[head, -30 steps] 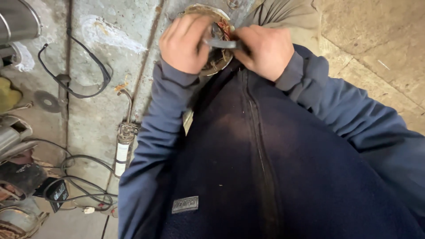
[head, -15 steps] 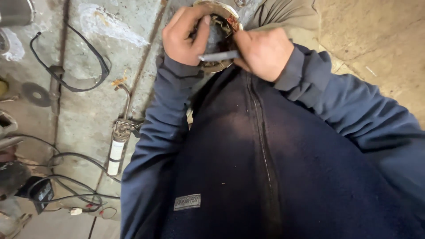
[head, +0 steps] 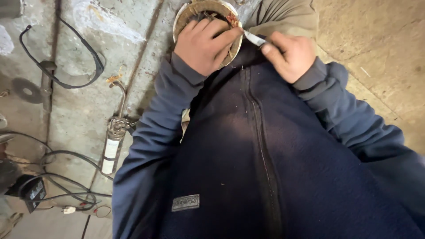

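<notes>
Round metal part with copper windings held at the chest, a blade laid to its rim.

The round part (head: 208,9), ringed in pale metal with reddish wire inside, sits at the top of the view above the dark blue fleece jacket (head: 265,168). The left hand (head: 204,44) has its grip closed over the part's rim. The right hand (head: 290,53) pinches a thin metal blade (head: 254,39), its tip touching the rim. On the concrete floor (head: 146,48) lie safety glasses (head: 95,66), a small gas torch (head: 113,146) and black cables (head: 57,159).
</notes>
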